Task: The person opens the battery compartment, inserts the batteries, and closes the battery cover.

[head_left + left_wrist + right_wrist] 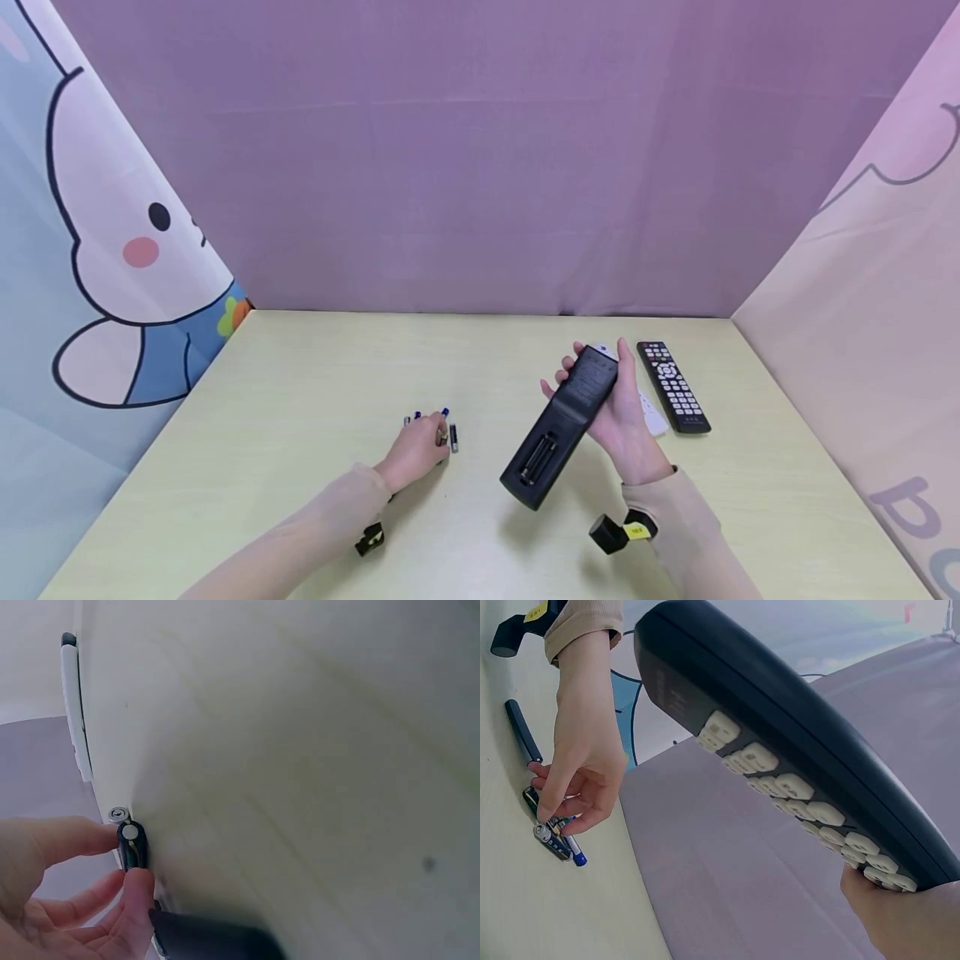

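Observation:
My right hand (pixel 626 425) holds a black remote control (pixel 558 429) above the table, its back turned up and its battery compartment (pixel 538 458) uncovered. White buttons (pixel 810 802) run along its other face in the right wrist view. Low at the tabletop, my left hand (pixel 416 450) pinches a battery (pixel 132 841) between thumb and finger. Another battery (pixel 118 815) lies right beside it. One more battery (pixel 453 438) shows just right of the left hand. Blue-ended pens (pixel 576 851) lie partly hidden behind the fingers.
Right of the right hand, a second black remote (pixel 672 387) lies buttons up on the table (pixel 315 367). A white remote (pixel 652 414) is partly covered by that hand. A narrow black piece (pixel 523 731) lies by the left hand. Curtains enclose the back and sides.

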The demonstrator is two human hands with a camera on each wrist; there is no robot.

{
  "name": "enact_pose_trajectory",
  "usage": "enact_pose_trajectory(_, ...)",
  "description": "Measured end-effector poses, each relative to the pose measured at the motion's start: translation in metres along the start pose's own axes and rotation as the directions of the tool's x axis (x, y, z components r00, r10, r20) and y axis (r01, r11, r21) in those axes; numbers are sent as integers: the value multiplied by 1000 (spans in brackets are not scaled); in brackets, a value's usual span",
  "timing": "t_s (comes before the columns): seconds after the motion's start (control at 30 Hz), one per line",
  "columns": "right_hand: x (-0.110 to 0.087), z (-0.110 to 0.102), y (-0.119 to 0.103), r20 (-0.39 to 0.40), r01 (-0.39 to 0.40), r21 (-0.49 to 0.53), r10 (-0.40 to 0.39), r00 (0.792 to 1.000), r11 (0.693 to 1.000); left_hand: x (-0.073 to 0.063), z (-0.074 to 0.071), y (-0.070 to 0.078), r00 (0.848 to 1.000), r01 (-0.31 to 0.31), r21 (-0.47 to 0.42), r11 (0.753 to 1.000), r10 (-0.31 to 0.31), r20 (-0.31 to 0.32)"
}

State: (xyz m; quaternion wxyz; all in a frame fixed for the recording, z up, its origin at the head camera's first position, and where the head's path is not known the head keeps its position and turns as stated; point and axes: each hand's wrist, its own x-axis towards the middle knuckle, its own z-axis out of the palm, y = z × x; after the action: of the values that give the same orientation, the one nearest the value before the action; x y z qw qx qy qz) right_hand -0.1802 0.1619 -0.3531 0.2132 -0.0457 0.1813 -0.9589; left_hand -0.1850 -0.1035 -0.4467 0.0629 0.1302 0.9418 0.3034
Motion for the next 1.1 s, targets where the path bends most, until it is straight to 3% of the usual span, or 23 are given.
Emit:
enact_pose_trajectory(0.4, 0, -2, -1, 32, 6, -9, -6, 999, 1000, 2, 3, -2, 1000, 8, -24, 1000, -9, -15)
enact_pose_trajectory(0.7, 0, -3, -2, 42, 8, -9, -8, 999, 1000, -2, -1, 0, 997, -14, -187, 982, 0, -76)
enact_pose_trajectory(0.93, -1, -3, -3, 24, 7, -6, -7, 1000, 1000, -6, -6, 6, 997, -31, -375, 926, 4, -71)
enact_pose_trajectory(1.1, -1, -3, -3, 18, 6, -11, -6, 1000, 1000, -10, -11, 16, 998, -31, -530, 848, -6, -68)
